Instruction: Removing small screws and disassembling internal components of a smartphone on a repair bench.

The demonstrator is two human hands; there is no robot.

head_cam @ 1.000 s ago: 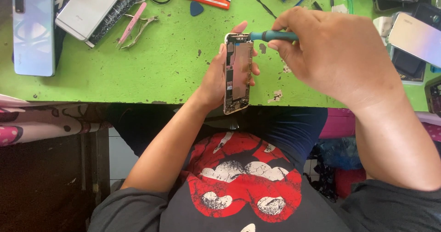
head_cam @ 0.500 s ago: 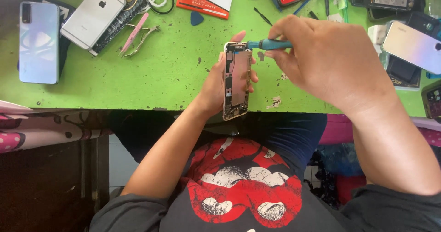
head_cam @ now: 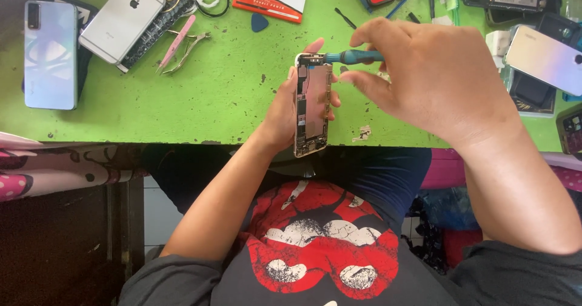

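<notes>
Green worktop (head_cam: 200,100), paint chipped and scuffed, seen from above; the person sits at its near edge in a dark shirt with a red and white print.

Left hand (head_cam: 285,109): wrapped around an opened phone (head_cam: 312,103), back cover off, inner parts facing up. Phone held upright-lengthwise just above the table's near edge, thumb along its right side, fingers behind.

Right hand (head_cam: 424,78): fingers pinched on a teal-handled screwdriver (head_cam: 351,56). Tool lies roughly level, tip at the phone's top corner; contact with a screw cannot be told.

Far left of table: pale blue phone (head_cam: 51,54) lying face down, silver phone (head_cam: 121,20) beside it at an angle, also face down. Pink-handled tweezers (head_cam: 182,42) just right of the silver one. Orange and white packet (head_cam: 270,0) and a blue pick (head_cam: 259,22) further back. Right edge: another pale phone (head_cam: 545,60) resting on dark items.
</notes>
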